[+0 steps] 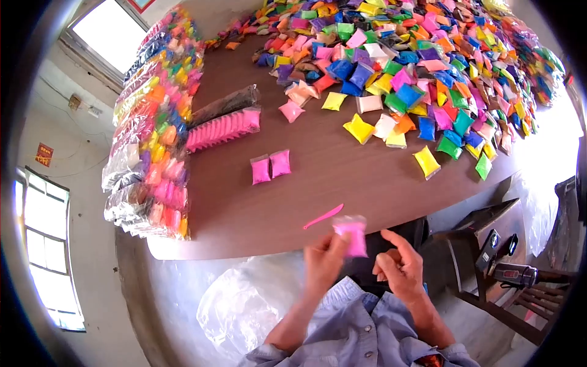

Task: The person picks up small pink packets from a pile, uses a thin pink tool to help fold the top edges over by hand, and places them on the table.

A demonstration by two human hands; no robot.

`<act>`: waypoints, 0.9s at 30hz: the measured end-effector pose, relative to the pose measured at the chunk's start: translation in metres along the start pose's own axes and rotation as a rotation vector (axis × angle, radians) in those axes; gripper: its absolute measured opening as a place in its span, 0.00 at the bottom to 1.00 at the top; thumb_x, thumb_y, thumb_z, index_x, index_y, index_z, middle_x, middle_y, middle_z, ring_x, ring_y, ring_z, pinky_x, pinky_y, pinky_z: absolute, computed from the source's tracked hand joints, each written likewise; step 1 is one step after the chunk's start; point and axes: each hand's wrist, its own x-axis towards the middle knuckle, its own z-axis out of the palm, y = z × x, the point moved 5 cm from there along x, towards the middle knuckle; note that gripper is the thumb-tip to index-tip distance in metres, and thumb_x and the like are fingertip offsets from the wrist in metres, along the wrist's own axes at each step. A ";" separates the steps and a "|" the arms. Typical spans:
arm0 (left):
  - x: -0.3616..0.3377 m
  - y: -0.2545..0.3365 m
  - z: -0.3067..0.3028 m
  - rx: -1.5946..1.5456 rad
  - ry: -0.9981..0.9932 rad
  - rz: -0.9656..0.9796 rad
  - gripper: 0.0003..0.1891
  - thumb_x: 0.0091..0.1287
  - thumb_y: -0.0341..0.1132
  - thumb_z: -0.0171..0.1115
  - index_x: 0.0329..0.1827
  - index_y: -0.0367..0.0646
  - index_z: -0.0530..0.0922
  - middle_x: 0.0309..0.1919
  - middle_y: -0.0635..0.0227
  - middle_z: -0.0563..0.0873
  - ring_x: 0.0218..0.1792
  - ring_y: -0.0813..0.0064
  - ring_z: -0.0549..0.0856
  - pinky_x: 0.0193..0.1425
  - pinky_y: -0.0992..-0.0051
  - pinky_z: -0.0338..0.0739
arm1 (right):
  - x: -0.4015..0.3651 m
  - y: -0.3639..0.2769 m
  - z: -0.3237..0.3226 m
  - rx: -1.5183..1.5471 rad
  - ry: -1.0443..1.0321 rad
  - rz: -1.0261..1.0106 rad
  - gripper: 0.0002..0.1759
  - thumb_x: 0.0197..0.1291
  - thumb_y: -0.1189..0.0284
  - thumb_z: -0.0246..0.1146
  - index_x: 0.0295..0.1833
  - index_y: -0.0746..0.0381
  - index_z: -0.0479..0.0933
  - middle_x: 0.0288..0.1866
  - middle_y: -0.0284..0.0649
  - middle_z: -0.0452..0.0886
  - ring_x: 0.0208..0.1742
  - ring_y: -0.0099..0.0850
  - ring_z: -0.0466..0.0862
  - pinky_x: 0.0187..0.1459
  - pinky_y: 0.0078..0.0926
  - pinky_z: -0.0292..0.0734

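Pink packet: a small clear sachet of pink filling, blurred, held upright in the air just off the near edge of the table.
Left hand: closed on the packet, with thumb and fingertips pinching its lower left side.
Right hand: just beside the packet, fingers loosely curled and forefinger raised toward it. Nothing shows in it, and I cannot tell whether it touches the packet.
Pink stick: a thin plastic tool lying flat near the table edge, just beyond the held packet.
Table: brown wooden top.
Pink pair: two pink sachets touching side by side, farther up the table and apart from the stick.
Pink row: a line of pink sachets packed on edge, left of centre.
Dark roll: lies just behind the pink row and parallel to it.
Loose heap: many sachets in mixed colours, spread over the far and right part of the table.
Bagged stacks: clear bags of mixed sachets, piled along the left edge.
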 end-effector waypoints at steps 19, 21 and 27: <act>0.079 0.038 -0.159 0.227 0.250 -0.060 0.24 0.82 0.54 0.67 0.44 0.37 0.88 0.25 0.71 0.82 0.21 0.84 0.74 0.24 0.78 0.66 | 0.018 0.033 -0.033 -0.070 0.136 0.107 0.14 0.83 0.74 0.62 0.63 0.70 0.83 0.31 0.34 0.83 0.28 0.17 0.80 0.31 0.17 0.76; 0.079 0.037 -0.160 0.123 0.247 -0.106 0.23 0.83 0.53 0.66 0.47 0.37 0.87 0.25 0.69 0.83 0.20 0.83 0.75 0.22 0.78 0.65 | 0.018 0.034 -0.035 -0.082 0.148 0.099 0.14 0.83 0.73 0.62 0.63 0.70 0.83 0.31 0.34 0.83 0.27 0.17 0.79 0.31 0.17 0.76; 0.083 0.035 -0.168 -0.088 0.268 -0.136 0.20 0.84 0.51 0.66 0.48 0.40 0.84 0.25 0.69 0.82 0.20 0.81 0.76 0.22 0.77 0.65 | 0.019 0.040 -0.036 -0.096 0.147 0.111 0.14 0.84 0.72 0.62 0.63 0.69 0.83 0.31 0.34 0.84 0.27 0.17 0.80 0.30 0.17 0.75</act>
